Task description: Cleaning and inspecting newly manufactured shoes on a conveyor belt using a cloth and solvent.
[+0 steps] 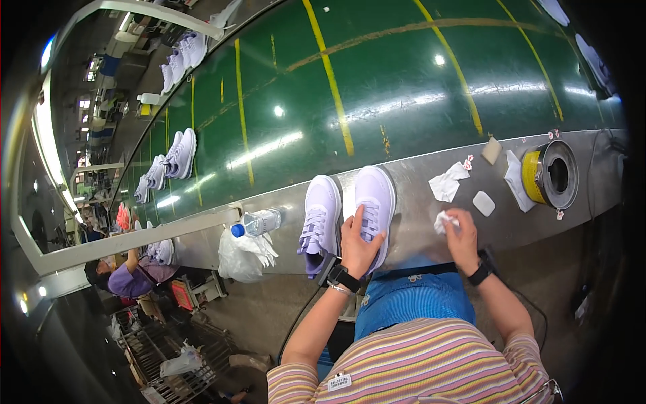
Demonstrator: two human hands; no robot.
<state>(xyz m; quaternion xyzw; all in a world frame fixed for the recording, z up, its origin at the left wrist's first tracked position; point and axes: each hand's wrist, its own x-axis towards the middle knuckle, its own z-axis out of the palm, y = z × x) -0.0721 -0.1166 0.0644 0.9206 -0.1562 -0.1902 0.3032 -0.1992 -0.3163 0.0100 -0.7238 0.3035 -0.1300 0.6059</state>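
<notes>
A pair of lavender lace-up sneakers stands on the metal ledge in front of me, toes pointing away. My left hand (361, 240) grips the right-hand sneaker (375, 190) across its laces, thumb and fingers on either side. Beside it, the left-hand sneaker (321, 210) is untouched by my fingers. My right hand (461, 237) pinches a small crumpled white wipe (444, 221) just above the ledge, apart from the shoes. Beyond that hand lie a larger crumpled white cloth (447, 183) and a flat white rounded pad (484, 203).
A green conveyor belt (397, 81) carries more pale sneakers (180, 154) at left. On the metal ledge (420, 232) are a blue-capped bottle (259, 223), a beige block (492, 151) and a yellow-labelled tape reel (542, 176). A plastic bag (239, 259) hangs off its edge. Another person (131, 276) works at left.
</notes>
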